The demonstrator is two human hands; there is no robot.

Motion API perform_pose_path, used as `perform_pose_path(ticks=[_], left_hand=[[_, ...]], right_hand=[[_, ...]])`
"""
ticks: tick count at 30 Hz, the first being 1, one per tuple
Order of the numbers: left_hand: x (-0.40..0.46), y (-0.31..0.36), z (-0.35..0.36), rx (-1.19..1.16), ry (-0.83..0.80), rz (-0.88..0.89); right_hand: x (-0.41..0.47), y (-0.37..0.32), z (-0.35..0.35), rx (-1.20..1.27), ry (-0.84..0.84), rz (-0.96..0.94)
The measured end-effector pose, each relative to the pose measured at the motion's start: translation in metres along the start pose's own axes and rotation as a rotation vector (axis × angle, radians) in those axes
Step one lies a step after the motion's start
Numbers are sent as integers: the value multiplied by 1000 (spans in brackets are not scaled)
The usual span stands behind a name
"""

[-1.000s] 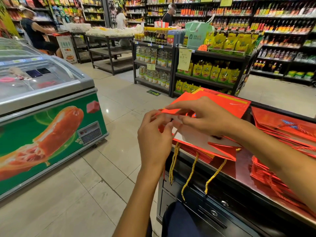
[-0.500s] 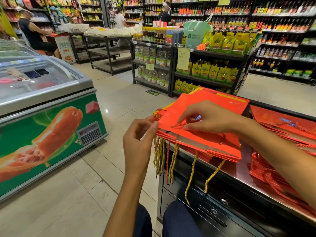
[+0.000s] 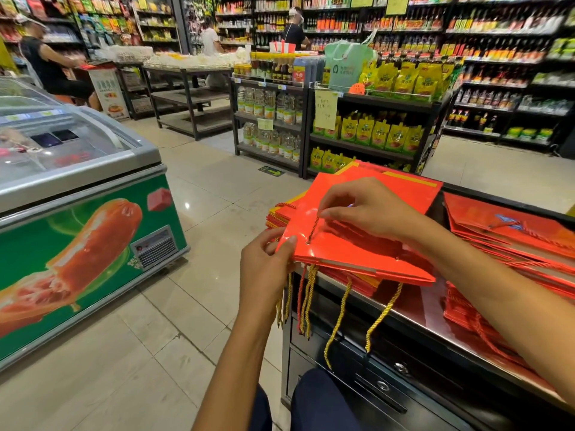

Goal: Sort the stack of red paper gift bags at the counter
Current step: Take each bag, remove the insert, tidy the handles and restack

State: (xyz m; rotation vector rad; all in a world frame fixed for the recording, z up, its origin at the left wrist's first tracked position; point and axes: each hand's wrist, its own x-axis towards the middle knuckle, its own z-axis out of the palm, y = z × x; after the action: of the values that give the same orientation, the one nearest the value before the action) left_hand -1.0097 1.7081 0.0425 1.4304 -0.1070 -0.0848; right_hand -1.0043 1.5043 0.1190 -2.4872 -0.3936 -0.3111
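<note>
A stack of flat red paper gift bags [image 3: 367,278] lies on the counter's [image 3: 413,309] left end, with gold and red cord handles [image 3: 306,303] hanging over the edge. The top red bag [image 3: 345,247] lies flat on the stack. My left hand [image 3: 267,262] pinches its near left corner. My right hand [image 3: 364,209] rests on the bag and pinches its red-gold cord handle [image 3: 312,228] where it comes up from a hole near the corner.
More red bags lie in piles on the right of the counter [image 3: 510,231] and near its front edge [image 3: 479,325]. A chest freezer [image 3: 84,213] stands at the left across a tiled aisle. Stocked shelves [image 3: 367,129] and people stand farther back. My knees are below the counter drawers [image 3: 389,377].
The top bag, lifted with its pale inside showing a second ago, now lies flat on the stack. My left hand moved to its corner and my right hand took up the cord.
</note>
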Motion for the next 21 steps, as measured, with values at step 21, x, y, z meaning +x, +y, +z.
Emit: perform_pose_path(ticks=[21], left_hand=[[0, 104, 24, 149, 26, 546]], right_hand=[[-7, -15, -45, 492, 260, 285]])
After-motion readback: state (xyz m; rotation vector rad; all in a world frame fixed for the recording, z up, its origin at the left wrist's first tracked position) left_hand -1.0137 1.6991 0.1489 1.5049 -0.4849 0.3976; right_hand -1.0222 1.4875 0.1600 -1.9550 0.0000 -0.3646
